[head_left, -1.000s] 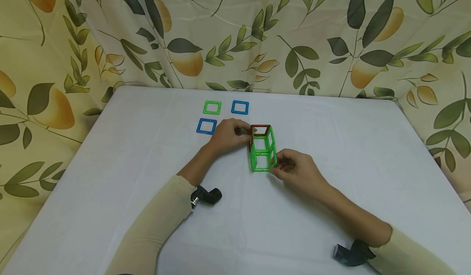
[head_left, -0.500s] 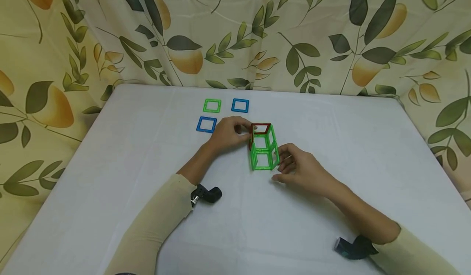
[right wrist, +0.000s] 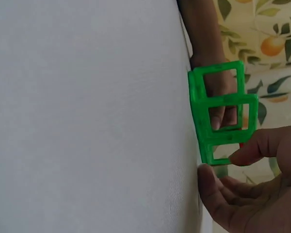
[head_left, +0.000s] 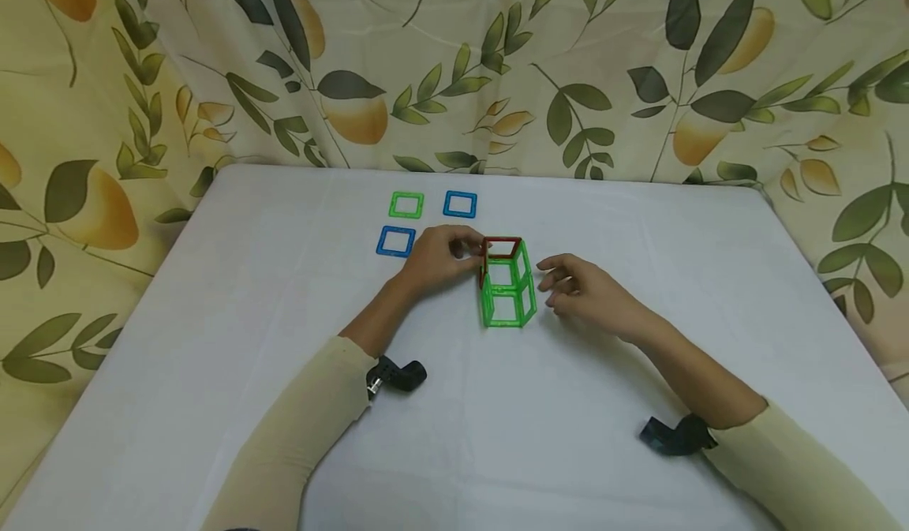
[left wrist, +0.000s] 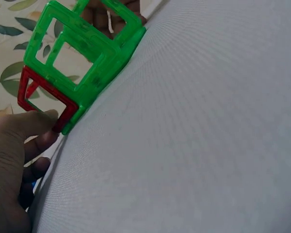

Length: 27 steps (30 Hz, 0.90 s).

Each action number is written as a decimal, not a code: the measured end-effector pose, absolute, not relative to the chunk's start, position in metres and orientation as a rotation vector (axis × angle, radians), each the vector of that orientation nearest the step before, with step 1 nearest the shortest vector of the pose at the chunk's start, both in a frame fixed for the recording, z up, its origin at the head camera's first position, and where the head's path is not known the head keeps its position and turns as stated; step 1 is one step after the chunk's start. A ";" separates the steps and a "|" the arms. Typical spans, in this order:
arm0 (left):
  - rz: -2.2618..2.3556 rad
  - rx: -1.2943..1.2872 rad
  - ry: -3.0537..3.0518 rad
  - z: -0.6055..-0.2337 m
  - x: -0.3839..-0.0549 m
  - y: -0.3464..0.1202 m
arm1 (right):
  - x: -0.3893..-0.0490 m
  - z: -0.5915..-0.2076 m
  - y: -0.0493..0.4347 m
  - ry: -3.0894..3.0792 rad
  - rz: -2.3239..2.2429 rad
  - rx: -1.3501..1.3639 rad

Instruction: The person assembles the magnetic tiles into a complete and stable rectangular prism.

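Observation:
A small open-framed structure of green magnetic tiles [head_left: 504, 289] stands on the white table, left of the right hand. Red tiles form its far left end, one [head_left: 503, 239] across the far top. At that end the left hand [head_left: 442, 259] pinches a red tile [left wrist: 66, 115] between thumb and fingers. To the right of the structure, the right hand [head_left: 592, 296] hovers apart from it in the head view, its fingers loosely bent and holding nothing. The right wrist view shows its thumb and fingers near the green frames [right wrist: 199, 102].
Behind the left hand lie three loose square tiles: a green one [head_left: 393, 205], a blue one [head_left: 446, 203] and a nearer blue one [head_left: 380, 241]. A leaf-and-fruit patterned cloth [head_left: 284, 140] hangs behind the table [head_left: 213, 318].
My right hand has let go of the green structure's near right side and moved a little away and farther back. My left hand keeps its hold on the red tile.

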<state>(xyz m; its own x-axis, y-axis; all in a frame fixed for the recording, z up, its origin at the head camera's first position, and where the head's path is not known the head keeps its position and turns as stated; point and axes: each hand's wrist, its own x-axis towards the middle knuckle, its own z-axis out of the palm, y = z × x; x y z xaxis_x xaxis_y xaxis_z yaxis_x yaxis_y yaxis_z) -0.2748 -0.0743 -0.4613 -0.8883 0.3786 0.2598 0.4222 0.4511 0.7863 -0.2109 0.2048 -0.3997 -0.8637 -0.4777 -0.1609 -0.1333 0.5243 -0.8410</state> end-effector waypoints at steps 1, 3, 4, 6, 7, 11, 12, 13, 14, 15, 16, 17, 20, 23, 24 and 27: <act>-1.453 -0.720 -2.639 -0.462 -0.275 -0.074 | -0.214 -0.400 0.203 2.400 -1.274 -0.491; -1.465 -0.707 -2.641 -0.463 -0.275 -0.074 | -0.221 -0.401 0.199 2.419 -1.272 -0.464; -1.470 -0.708 -2.638 -0.463 -0.275 -0.074 | -0.224 -0.402 0.197 2.435 -1.269 -0.456; -1.485 -0.717 -2.629 -0.463 -0.275 -0.074 | -0.230 -0.403 0.194 2.456 -1.276 -0.443; -1.492 -0.725 -2.621 -0.462 -0.275 -0.075 | -0.233 -0.404 0.193 2.451 -1.292 -0.438; -1.512 -0.750 -2.602 -0.460 -0.275 -0.076 | -0.245 -0.408 0.191 2.387 -1.376 -0.472; -1.515 -0.754 -2.600 -0.460 -0.274 -0.076 | -0.247 -0.410 0.191 2.364 -1.398 -0.479; -1.511 -0.752 -2.603 -0.460 -0.274 -0.076 | -0.249 -0.411 0.191 2.345 -1.415 -0.487; -1.508 -0.749 -2.608 -0.460 -0.274 -0.077 | -0.250 -0.411 0.191 2.333 -1.422 -0.499; -1.505 -0.746 -2.612 -0.460 -0.273 -0.077 | -0.251 -0.412 0.191 2.319 -1.426 -0.507; -1.502 -0.743 -2.617 -0.460 -0.273 -0.077 | -0.252 -0.412 0.191 2.315 -1.421 -0.517; -1.503 -0.740 -2.621 -0.459 -0.273 -0.077 | -0.252 -0.412 0.191 2.312 -1.414 -0.524; -1.508 -0.731 -2.630 -0.459 -0.272 -0.077 | -0.251 -0.412 0.192 2.326 -1.379 -0.543; -1.522 -0.728 -2.627 -0.457 -0.273 -0.076 | -0.248 -0.410 0.195 2.382 -1.335 -0.555; -1.525 -0.724 -2.624 -0.457 -0.273 -0.076 | -0.247 -0.409 0.195 2.402 -1.324 -0.561; -1.545 -0.709 -2.609 -0.456 -0.275 -0.077 | -0.244 -0.409 0.198 2.451 -1.293 -0.581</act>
<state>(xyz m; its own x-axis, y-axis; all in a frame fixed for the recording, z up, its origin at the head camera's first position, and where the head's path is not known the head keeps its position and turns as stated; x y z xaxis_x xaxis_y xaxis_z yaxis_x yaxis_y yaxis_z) -0.2748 -0.0771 -0.4565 -0.8958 0.3678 0.2496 0.3957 0.4040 0.8248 -0.2437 0.1984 -0.4087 -0.8701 -0.4861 -0.0812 -0.2076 0.5110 -0.8341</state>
